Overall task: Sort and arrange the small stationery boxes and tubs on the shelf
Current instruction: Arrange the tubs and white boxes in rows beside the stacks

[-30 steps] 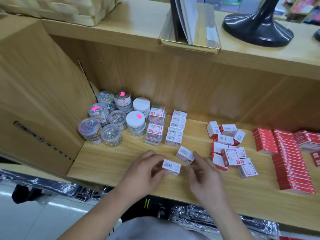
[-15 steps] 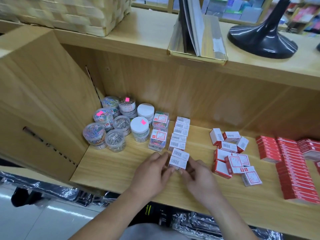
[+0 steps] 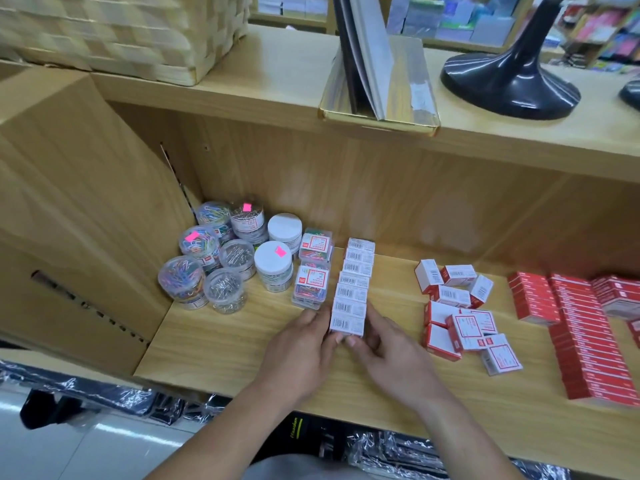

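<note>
Nearest the person, the left hand (image 3: 301, 348) and the right hand (image 3: 388, 351) meet at the front end of a row of white barcode boxes (image 3: 355, 282). Both close on the nearest white box (image 3: 347, 324). The left grip lays its fingers on the box's left side with the thumb at the front face, and the right grip mirrors it on the right side. Each is partly closed in a pinch on that one box. Held from both sides, the box can probably be squared up and pressed flush against its neighbour, so the row runs straight toward the back of the shelf (image 3: 225, 351).

Just left of the row stand two clear boxes of coloured paper clips (image 3: 311, 285), close enough to crowd the left fingers. Right of the row there is a bare strip, then a loose heap of red-and-white boxes (image 3: 464, 317) lying at odd angles, apparently not yet sorted. Further right are stacks of red boxes (image 3: 581, 341).

In the back left corner sit the round tubs (image 3: 221, 258), clustered together, some with pink stickers. Above, the counter (image 3: 277, 64) carries a woven basket (image 3: 121, 29), a gold-edged holder with folders (image 3: 381, 109) and a black stand base (image 3: 512, 88), all clear of the work.
</note>
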The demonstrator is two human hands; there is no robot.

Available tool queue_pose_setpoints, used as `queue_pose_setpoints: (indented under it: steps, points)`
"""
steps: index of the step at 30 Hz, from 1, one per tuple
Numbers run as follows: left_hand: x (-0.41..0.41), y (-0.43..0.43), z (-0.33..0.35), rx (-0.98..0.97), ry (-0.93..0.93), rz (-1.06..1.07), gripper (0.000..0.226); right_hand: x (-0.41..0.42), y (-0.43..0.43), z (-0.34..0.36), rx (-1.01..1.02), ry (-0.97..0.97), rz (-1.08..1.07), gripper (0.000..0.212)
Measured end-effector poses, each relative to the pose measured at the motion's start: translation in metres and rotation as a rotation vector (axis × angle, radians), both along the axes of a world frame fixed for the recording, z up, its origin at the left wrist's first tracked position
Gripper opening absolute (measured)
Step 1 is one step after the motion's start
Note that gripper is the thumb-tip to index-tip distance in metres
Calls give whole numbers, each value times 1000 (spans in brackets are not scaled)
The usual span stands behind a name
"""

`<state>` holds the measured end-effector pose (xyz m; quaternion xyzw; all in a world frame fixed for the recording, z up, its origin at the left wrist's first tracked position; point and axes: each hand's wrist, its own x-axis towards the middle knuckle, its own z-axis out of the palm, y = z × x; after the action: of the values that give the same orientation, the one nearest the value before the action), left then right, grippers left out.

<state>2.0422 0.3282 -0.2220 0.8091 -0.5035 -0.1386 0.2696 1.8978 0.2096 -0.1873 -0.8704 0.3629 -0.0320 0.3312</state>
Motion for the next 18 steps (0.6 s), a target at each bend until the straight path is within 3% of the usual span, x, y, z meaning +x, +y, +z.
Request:
queue_pose_setpoints:
  steps: [6,11,15,18]
  points:
    - [-3,1,2,-5,16,19,57,2,8,-4,-108,60,11,71]
    - [-6,22,12,-222,137,128,41,-32,4,-5,262,-261,-257,46]
    - [-38,4,37,-347,107,35,13,-77,-14,15,116,-431,-374,11]
    - [-68,-37,46,-304,128,-129,15,-110,-38,25,-47,-472,-491,20]
